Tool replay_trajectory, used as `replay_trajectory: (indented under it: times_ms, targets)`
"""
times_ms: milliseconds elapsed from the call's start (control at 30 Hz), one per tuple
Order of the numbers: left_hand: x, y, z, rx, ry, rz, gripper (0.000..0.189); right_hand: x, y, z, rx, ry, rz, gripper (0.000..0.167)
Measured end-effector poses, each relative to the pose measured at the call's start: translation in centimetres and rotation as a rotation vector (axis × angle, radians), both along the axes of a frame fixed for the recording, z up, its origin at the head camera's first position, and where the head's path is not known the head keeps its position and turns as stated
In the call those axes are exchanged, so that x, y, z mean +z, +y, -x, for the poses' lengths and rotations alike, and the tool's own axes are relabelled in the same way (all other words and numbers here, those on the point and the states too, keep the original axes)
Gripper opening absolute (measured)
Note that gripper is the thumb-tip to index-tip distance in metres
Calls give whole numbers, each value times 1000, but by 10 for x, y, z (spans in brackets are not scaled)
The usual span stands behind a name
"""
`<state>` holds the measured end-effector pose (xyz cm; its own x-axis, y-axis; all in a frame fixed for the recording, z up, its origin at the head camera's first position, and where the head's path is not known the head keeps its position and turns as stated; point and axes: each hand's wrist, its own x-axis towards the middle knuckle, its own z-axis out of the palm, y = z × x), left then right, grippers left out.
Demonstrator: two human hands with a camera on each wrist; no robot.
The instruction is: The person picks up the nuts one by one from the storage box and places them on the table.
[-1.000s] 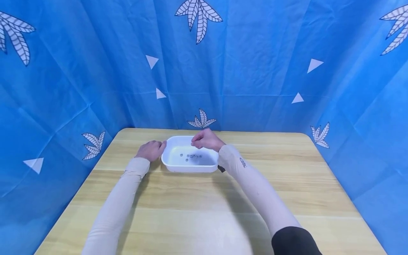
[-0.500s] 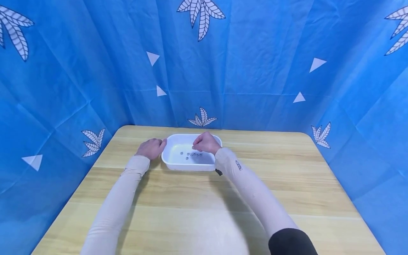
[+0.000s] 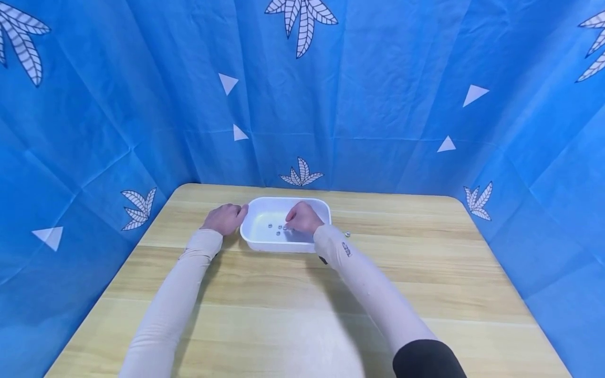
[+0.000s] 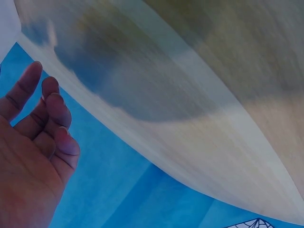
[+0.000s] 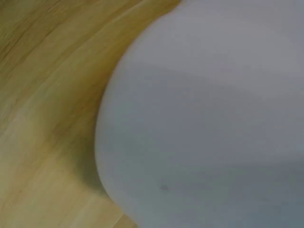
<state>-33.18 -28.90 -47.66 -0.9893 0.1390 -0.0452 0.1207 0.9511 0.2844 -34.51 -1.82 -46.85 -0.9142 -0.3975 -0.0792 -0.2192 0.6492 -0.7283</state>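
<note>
A white oval tub [image 3: 279, 246] stands toward the back of the wooden table, with several small silvery round pieces [image 3: 278, 233] on its floor. At its left end my left hand [image 3: 224, 219] grips the rim; in the left wrist view the bent fingers of this left hand [image 4: 35, 147] lie beside the tub's white wall [image 4: 7, 26]. My right hand [image 3: 304, 218] reaches down inside the tub, its bent fingertips right at the silvery pieces. I cannot tell whether they pinch one. The right wrist view shows mostly the tub's outer wall [image 5: 190, 118], not the right hand.
One more silvery piece [image 3: 347, 234] lies on the table [image 3: 264, 304] just right of the tub, near my right sleeve [image 3: 373, 286]. A blue patterned curtain [image 3: 387, 94] surrounds the table at the back and both sides.
My right hand has come down into the tub, covering some silvery pieces. Its forearm has shifted left, and the piece on the table now shows. The left hand keeps its place.
</note>
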Motion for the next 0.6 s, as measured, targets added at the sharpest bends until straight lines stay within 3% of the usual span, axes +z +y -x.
replay_trajectory:
  times_ms: [300, 600]
  targets:
    - [0, -1, 2, -10, 3, -2, 75, -6, -2, 2, -28, -36, -63, 15]
    - [-3, -2, 5, -14, 1, -2, 78, -9, -5, 5, -2, -32, -90, 14]
